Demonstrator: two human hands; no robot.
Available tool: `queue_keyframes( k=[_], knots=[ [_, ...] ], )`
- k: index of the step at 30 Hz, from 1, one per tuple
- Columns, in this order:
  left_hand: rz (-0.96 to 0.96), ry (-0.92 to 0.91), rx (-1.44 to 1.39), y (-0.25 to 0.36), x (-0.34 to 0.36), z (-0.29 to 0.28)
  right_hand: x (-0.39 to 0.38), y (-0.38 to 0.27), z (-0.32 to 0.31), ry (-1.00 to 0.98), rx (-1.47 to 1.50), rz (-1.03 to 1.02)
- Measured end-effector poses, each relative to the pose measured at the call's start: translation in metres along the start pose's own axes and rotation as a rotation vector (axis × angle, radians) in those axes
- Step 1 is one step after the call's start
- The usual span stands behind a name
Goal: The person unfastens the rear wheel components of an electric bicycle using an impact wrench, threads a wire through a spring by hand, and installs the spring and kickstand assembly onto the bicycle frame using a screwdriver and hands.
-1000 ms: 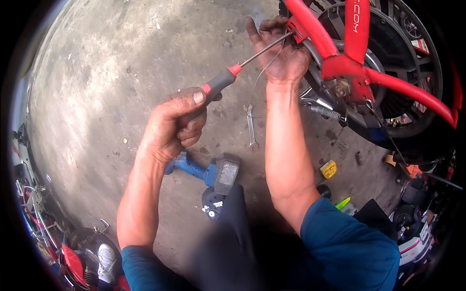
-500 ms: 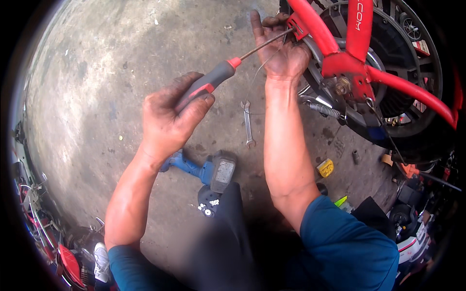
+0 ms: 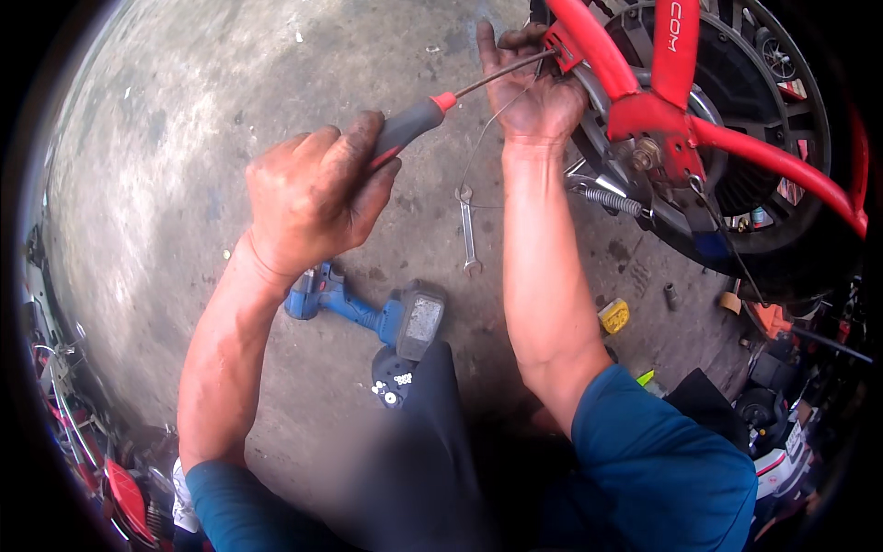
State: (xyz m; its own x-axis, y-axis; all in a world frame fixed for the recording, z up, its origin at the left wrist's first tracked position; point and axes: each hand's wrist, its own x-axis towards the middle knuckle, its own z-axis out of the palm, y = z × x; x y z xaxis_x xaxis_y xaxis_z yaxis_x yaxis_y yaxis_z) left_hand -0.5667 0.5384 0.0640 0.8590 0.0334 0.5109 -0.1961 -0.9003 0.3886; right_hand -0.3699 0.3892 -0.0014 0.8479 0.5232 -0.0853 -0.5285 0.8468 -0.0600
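Note:
My left hand [image 3: 308, 193] is closed round the grey-and-red handle of a screwdriver [image 3: 414, 124]. Its thin shaft slants up to the right, and the tip meets a slotted red bracket [image 3: 567, 51] on a red tubular frame [image 3: 598, 46]. Palm up, my right hand [image 3: 536, 109] reaches under that bracket. Its little finger sticks out straight, while the other fingers bend toward the bracket and are partly hidden behind it. A thin cable [image 3: 478, 143] hangs from the bracket area past the right palm toward an open-end wrench [image 3: 469, 235] lying on the floor.
A blue cordless power tool [image 3: 363, 313] lies below my left wrist. The wheel [image 3: 736, 120] stands behind the frame, with a coil spring [image 3: 613, 201] near it. A yellow object [image 3: 614, 316] and a socket [image 3: 671, 294] rest on the concrete floor [image 3: 166, 156].
My left hand has turned on the screwdriver handle and shifted left, so its knuckles now show. The screwdriver tip stays at the bracket. My right hand has hardly moved.

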Motion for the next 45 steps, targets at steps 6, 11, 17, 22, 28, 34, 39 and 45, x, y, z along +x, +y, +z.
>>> queue_keyframes(
  k=[6, 11, 17, 22, 28, 34, 39, 45],
  knots=[
    [0.042, -0.055, 0.134, -0.002, 0.004, -0.012, 0.0, 0.003, -0.005, 0.017, -0.024, -0.019],
    [0.159, -0.117, 0.261, 0.007, 0.015, -0.023, 0.007, 0.002, -0.001, 0.05, -0.141, -0.102],
    [-0.438, 0.061, -0.123, 0.008, -0.041, 0.006, -0.004, 0.003, -0.001, 0.037, -0.141, 0.014],
    [-0.656, 0.022, 0.12, -0.017, -0.084, 0.044, -0.021, 0.014, 0.005, 0.276, -0.343, -0.175],
    [-0.662, -0.344, 0.31, -0.018, -0.091, 0.068, -0.034, 0.008, 0.001, 0.307, -0.495, -0.204],
    [-0.852, -0.208, -1.126, 0.05, -0.035, 0.097, -0.044, 0.008, 0.013, 0.345, -0.505, -0.187],
    [-0.855, -0.428, -1.059, 0.063, -0.03, 0.11, -0.066, 0.015, 0.022, 0.31, -0.622, -0.071],
    [-0.728, -0.198, -0.824, 0.059, -0.061, 0.129, -0.068, 0.023, 0.026, 0.363, -0.576, -0.122]
  ],
)
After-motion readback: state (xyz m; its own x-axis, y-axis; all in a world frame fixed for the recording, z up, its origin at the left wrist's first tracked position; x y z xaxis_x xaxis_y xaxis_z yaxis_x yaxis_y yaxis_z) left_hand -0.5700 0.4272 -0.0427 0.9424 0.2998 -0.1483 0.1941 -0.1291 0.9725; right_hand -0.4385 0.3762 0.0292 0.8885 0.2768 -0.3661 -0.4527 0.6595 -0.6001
